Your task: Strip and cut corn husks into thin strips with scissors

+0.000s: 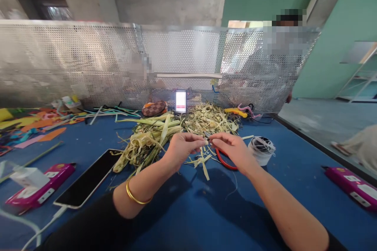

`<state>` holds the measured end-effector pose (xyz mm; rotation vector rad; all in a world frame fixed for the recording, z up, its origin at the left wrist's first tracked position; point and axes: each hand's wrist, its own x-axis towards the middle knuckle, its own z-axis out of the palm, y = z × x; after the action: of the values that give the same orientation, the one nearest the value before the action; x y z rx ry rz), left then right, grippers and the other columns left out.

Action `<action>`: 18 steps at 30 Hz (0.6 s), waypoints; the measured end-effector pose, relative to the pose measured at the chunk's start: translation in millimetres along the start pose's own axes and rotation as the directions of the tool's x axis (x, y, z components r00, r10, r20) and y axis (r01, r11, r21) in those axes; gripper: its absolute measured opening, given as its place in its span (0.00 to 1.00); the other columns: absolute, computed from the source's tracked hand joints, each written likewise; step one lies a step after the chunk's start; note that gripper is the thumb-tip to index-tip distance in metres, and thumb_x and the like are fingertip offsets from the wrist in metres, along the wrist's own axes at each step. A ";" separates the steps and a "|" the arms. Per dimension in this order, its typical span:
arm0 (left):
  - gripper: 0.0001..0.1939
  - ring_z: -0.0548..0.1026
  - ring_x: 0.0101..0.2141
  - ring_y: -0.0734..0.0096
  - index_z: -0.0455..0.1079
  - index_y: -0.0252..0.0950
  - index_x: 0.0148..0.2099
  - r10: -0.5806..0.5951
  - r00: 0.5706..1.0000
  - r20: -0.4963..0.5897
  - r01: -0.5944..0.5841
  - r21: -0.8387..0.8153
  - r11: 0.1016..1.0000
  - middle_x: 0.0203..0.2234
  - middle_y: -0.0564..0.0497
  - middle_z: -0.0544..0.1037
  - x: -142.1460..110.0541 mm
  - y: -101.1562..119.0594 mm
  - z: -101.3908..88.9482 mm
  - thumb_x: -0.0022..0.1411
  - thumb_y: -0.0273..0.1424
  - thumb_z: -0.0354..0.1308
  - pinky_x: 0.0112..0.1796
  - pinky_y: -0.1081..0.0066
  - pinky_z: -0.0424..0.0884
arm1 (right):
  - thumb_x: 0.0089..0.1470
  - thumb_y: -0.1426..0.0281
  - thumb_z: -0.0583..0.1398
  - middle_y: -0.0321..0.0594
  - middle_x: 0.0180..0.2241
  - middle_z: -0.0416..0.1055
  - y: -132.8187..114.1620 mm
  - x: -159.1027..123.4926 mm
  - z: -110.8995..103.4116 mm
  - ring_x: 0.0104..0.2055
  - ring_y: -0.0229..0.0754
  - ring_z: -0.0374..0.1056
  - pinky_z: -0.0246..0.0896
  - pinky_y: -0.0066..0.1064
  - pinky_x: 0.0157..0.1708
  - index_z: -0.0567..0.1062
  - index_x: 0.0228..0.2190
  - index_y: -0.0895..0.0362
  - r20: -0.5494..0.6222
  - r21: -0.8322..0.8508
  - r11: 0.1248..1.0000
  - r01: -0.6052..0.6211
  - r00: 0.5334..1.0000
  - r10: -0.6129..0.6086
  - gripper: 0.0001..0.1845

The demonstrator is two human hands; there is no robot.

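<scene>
Above the middle of the blue table (212, 211), my left hand (183, 146) and my right hand (231, 148) meet at the fingertips in a pinch. A small pale piece of husk (206, 142) shows between them; its exact shape is hidden by my fingers. Cut husk strips (203, 162) lie just below. Partly under my right hand is a red loop handle (226, 161), its other end out of sight. Behind my hands spreads a heap of shredded husk (210, 119). Beside my left hand lies a bundle of long dried husks (141, 145).
At left lie a black-screened phone (88, 180) with its cable, a purple power strip (44, 188) and coloured sheets (38, 123). A lit phone (180, 102) stands ahead. At right are a tub of cord (261, 151) and another power strip (353, 186). A perforated metal screen (182, 47) borders the table; a person (265, 59) is behind it.
</scene>
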<state>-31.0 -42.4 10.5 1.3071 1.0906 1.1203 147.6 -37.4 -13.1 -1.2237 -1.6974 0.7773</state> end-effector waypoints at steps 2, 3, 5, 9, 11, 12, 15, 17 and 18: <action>0.03 0.67 0.19 0.79 0.74 0.34 0.25 -0.001 1.000 0.016 0.002 -0.025 1.000 0.16 0.54 0.73 -3.5 -5.8 1.0 0.45 0.27 0.66 0.24 0.77 0.64 | 0.46 0.59 0.63 0.39 0.28 0.76 -5.7 -4.6 10.7 0.33 0.42 0.71 0.65 0.34 0.36 0.76 0.33 0.57 0.043 0.214 0.975 -0.054 0.998 0.046 0.15; 0.04 0.67 0.18 0.80 0.74 0.33 0.25 -0.002 1.000 0.023 0.003 -0.036 0.999 0.16 0.54 0.73 -4.4 -8.7 1.7 0.45 0.26 0.66 0.24 0.77 0.64 | 0.44 0.60 0.64 0.37 0.26 0.75 -6.6 -6.2 15.6 0.30 0.41 0.70 0.65 0.33 0.34 0.76 0.31 0.57 0.050 0.266 0.961 -0.077 0.997 0.066 0.14; 0.04 0.66 0.18 0.81 0.72 0.33 0.25 -0.009 1.000 0.028 0.010 -0.046 0.999 0.15 0.55 0.72 -4.6 -14.0 2.9 0.45 0.26 0.66 0.24 0.77 0.64 | 0.42 0.61 0.65 0.35 0.21 0.72 -6.0 -8.0 22.8 0.26 0.38 0.68 0.64 0.31 0.31 0.75 0.26 0.57 0.030 0.306 0.947 -0.102 0.995 0.097 0.12; 0.06 0.70 0.19 0.78 0.74 0.33 0.27 -0.068 0.997 0.030 0.070 -0.089 0.994 0.17 0.53 0.75 -2.8 -20.2 1.8 0.46 0.28 0.67 0.26 0.76 0.67 | 0.43 0.59 0.64 0.33 0.17 0.68 -3.7 -8.7 26.4 0.22 0.36 0.63 0.60 0.29 0.24 0.74 0.22 0.57 -0.032 0.256 0.961 -0.102 0.993 0.114 0.13; 0.07 0.73 0.21 0.75 0.74 0.33 0.29 -0.110 0.993 0.041 0.114 -0.119 0.986 0.19 0.51 0.76 -2.1 -21.5 0.1 0.47 0.30 0.67 0.28 0.74 0.69 | 0.44 0.59 0.62 0.33 0.17 0.67 -3.4 -9.0 26.1 0.21 0.37 0.63 0.59 0.29 0.23 0.73 0.23 0.56 -0.056 0.191 0.978 -0.081 0.994 0.093 0.13; 0.07 0.74 0.22 0.74 0.74 0.33 0.29 -0.125 0.991 0.045 0.129 -0.125 0.984 0.19 0.51 0.76 -1.8 -21.9 -0.7 0.47 0.31 0.67 0.28 0.74 0.70 | 0.46 0.59 0.61 0.33 0.17 0.67 -3.4 -9.4 26.0 0.22 0.37 0.63 0.59 0.28 0.23 0.73 0.23 0.56 -0.066 0.152 0.987 -0.059 0.995 0.069 0.13; 0.06 0.74 0.22 0.74 0.74 0.32 0.27 -0.132 0.990 0.039 0.136 -0.120 0.983 0.19 0.50 0.77 -1.2 -23.6 -1.6 0.47 0.29 0.66 0.29 0.73 0.71 | 0.49 0.61 0.59 0.35 0.20 0.69 -3.9 -10.8 25.8 0.24 0.38 0.64 0.60 0.29 0.26 0.72 0.23 0.55 -0.065 0.012 0.999 0.044 0.997 -0.043 0.11; 0.04 0.73 0.21 0.75 0.73 0.33 0.27 -0.114 0.993 0.020 0.116 -0.098 0.988 0.19 0.51 0.77 -1.1 -25.4 -1.1 0.49 0.28 0.65 0.28 0.74 0.71 | 0.49 0.63 0.58 0.35 0.22 0.70 -5.1 -11.8 25.4 0.26 0.39 0.65 0.61 0.30 0.28 0.73 0.25 0.55 -0.039 -0.054 0.994 0.091 0.995 -0.094 0.09; 0.03 0.73 0.21 0.76 0.73 0.33 0.26 -0.095 0.995 0.014 0.096 -0.076 0.992 0.19 0.51 0.77 -1.1 -26.5 -0.6 0.50 0.27 0.64 0.28 0.74 0.70 | 0.48 0.64 0.59 0.35 0.24 0.71 -5.7 -12.2 24.9 0.27 0.39 0.66 0.61 0.30 0.29 0.73 0.26 0.55 -0.027 -0.068 0.993 0.094 0.995 -0.096 0.07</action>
<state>-31.9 -42.5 -16.0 1.1874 1.0803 1.0729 124.3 -50.6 -22.2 -1.1850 -1.7558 0.6463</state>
